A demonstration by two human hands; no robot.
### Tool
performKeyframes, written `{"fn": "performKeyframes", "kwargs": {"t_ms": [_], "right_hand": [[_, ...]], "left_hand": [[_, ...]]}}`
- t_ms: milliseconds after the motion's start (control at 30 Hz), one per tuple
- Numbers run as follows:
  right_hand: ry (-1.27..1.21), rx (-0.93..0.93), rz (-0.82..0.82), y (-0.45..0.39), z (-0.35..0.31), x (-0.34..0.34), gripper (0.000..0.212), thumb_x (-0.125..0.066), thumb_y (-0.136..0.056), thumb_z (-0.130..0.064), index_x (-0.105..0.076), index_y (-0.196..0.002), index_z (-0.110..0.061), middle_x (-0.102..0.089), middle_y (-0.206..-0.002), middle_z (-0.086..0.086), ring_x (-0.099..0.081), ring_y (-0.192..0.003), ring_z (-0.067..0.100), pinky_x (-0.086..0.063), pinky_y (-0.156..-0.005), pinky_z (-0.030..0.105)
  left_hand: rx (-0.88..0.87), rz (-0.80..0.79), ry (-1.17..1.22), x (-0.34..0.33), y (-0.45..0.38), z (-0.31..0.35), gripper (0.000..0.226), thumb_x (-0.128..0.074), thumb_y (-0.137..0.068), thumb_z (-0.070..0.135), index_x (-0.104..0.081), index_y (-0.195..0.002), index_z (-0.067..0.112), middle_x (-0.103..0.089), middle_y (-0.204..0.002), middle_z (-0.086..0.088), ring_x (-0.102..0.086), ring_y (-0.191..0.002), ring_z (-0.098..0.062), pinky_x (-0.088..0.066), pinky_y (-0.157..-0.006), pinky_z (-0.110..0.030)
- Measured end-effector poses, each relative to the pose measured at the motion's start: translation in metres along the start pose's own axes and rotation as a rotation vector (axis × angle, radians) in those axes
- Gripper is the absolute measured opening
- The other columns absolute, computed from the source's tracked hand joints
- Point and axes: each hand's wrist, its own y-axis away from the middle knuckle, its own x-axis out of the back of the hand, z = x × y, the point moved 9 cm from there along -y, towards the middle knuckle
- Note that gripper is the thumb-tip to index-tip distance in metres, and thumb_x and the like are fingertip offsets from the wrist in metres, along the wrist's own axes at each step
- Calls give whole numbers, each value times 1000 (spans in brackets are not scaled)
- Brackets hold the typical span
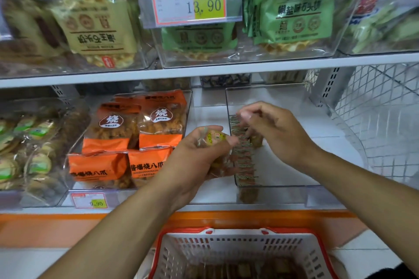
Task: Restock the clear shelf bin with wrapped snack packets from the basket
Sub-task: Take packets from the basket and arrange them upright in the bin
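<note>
The clear shelf bin (283, 138) holds one row of wrapped snack packets (243, 154) standing on edge along its left wall, the row's long axis running from the bin's front lip toward its back. The right hand (272, 129) is over the far end of that row, its fingers (246, 115) pinched narrowly, seemingly on a packet top, though blur obscures it. The left hand (201, 152), just left of the bin, grips a bunch of spare packets (215, 139). The basket (240, 253) sits below the bin's front.
</note>
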Motion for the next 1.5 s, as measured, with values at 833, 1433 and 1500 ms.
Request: {"fn": "performKeyframes", "kwargs": {"t_ms": [833,1433,1500], "right_hand": [[-784,-373,-131,45,-11,-15,47,-73,-74,-12,-66,-120,-4,-74,-108,22,-73,-88,27,-62,-75,30],[-718,-587,-133,60,4,-42,54,-77,-68,-19,-65,-118,-5,-72,-91,9,-68,-76,16,-56,-60,30],[-727,-576,-117,60,4,-43,50,-78,-69,-19,-66,-117,-6,-73,-92,10,-69,-78,18,-56,-59,30]], "left_hand": [[-314,-110,-264,-1,15,36,47,-84,-71,7,-66,-110,26,-74,-110,-5,-73,-83,-21,-61,-70,-32],[-268,-93,-87,-5,20,37,29,-72,-78,9,-71,-104,22,-71,-103,-9,-65,-81,-20,-53,-64,-27],[-227,-58,-2,-3,19,34,18,-69,-83,19,-74,-100,21,-71,-101,-11,-65,-79,-20,-52,-64,-30]]}}
